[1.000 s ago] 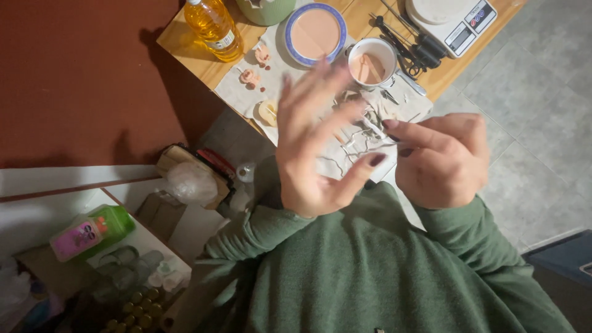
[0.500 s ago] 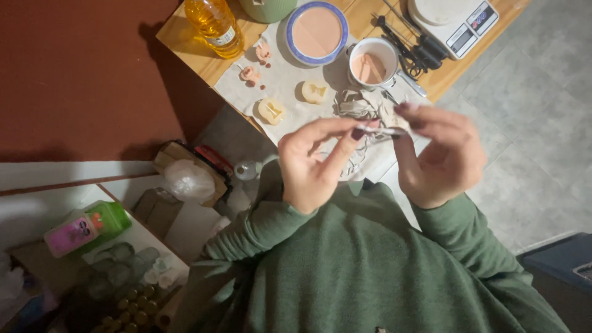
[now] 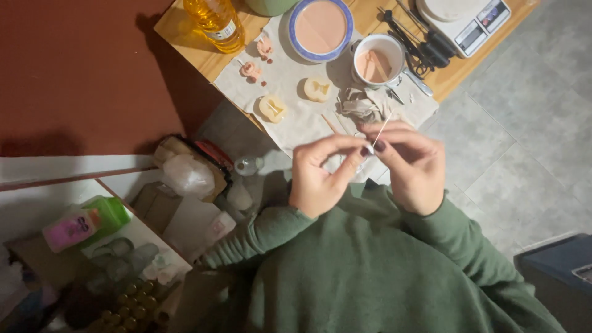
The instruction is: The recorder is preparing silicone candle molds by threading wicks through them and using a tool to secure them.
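Observation:
My left hand (image 3: 322, 174) and my right hand (image 3: 412, 165) meet fingertip to fingertip in front of my green sweater. Together they pinch the lower end of a thin white stick (image 3: 382, 128), which slants up to the right. What sits at the pinched tip is hidden by my fingers. Just beyond the hands lies a crumpled tissue (image 3: 361, 105) on a white cloth (image 3: 290, 74). Two cream-coloured moulds (image 3: 272, 108) (image 3: 317, 89) rest on that cloth.
On the wooden table (image 3: 185, 40) stand an oil bottle (image 3: 216, 21), a blue-rimmed bowl of pinkish liquid (image 3: 320, 28), a white cup with sticks (image 3: 377, 63), black tools (image 3: 416, 37) and a kitchen scale (image 3: 462, 18). Small pink figures (image 3: 251, 71) lie nearby. A green bottle (image 3: 86, 222) and a plastic bag (image 3: 188, 176) sit at the left.
My left hand, spread wide a second ago, has closed its fingers and joined the right hand. Both hands dropped nearer my chest, now pinching the stick.

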